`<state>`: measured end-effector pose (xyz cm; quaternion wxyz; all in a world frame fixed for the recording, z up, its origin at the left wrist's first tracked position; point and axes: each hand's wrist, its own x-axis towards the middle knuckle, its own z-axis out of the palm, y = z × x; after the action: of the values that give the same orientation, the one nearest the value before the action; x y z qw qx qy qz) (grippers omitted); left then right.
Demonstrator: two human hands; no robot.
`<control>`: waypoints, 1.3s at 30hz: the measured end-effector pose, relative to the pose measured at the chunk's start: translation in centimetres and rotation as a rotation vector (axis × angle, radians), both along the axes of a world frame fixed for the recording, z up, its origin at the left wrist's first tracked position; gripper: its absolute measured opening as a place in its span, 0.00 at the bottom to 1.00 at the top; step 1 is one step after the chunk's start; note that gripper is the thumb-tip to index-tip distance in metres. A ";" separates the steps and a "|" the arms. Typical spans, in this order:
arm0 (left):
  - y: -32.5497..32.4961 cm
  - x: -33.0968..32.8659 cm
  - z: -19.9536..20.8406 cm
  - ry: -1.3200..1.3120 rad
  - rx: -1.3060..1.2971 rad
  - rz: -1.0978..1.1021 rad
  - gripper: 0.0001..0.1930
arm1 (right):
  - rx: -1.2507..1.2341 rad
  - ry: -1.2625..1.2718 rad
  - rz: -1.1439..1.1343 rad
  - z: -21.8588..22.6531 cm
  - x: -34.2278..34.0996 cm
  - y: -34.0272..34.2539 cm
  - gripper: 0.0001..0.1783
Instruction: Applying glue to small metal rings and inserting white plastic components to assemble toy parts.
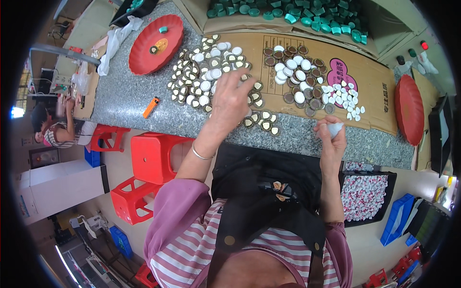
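Note:
My left hand (pixel 230 98), with a bangle at the wrist, reaches over a pile of small round dark-rimmed discs (pixel 194 77), several topped with cream pieces and others with white faces. Its thumb and forefinger are apart at the pile's right side; whether they touch a disc I cannot tell. Near the counter's front edge, my right hand (pixel 332 144) is closed around a small white rounded object (pixel 335 128), mostly hidden by the fingers. Beyond it lie brown discs (pixel 314 103), white-faced discs (pixel 291 64) and a cluster of loose cream pieces (pixel 353 98).
Cardboard (pixel 379 108) covers part of the speckled counter (pixel 120 105). A red scalloped tray (pixel 170 29) and an orange lighter (pixel 151 107) are at left, another red tray (pixel 409 110) at right. Green cups (pixel 290 18) fill the shelf behind. Red stools (pixel 153 156) stand below; a person (pixel 62 129) sits far left.

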<state>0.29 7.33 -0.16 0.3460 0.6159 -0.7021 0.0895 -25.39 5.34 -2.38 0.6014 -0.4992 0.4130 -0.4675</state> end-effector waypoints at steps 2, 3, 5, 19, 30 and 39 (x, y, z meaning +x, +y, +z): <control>-0.5 -1.7 -0.3 0.090 0.035 -0.130 0.14 | -0.001 0.001 -0.054 0.0 -0.2 0.1 0.13; -0.9 -3.1 -0.4 0.093 0.113 -0.125 0.14 | 0.000 0.005 -0.056 -0.2 -0.3 0.3 0.13; -2.3 -5.1 -0.7 0.062 0.194 -0.086 0.13 | -0.019 -0.002 -0.040 0.0 -0.5 0.6 0.13; 0.6 -8.6 -0.5 1.504 0.490 -0.330 0.11 | -0.033 0.034 0.037 1.3 3.0 -0.4 0.13; 1.8 -7.8 -2.1 1.530 0.367 -0.675 0.18 | 0.218 -0.136 0.231 1.8 2.6 -1.2 0.18; 2.5 -6.6 -2.6 1.882 0.411 -0.705 0.18 | -0.179 0.209 0.171 5.5 -1.6 0.7 0.24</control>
<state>-6.32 9.80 -2.81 0.6510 0.2425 -0.2890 -0.6587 -27.04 6.02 3.10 0.5459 -0.6301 0.3860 -0.3948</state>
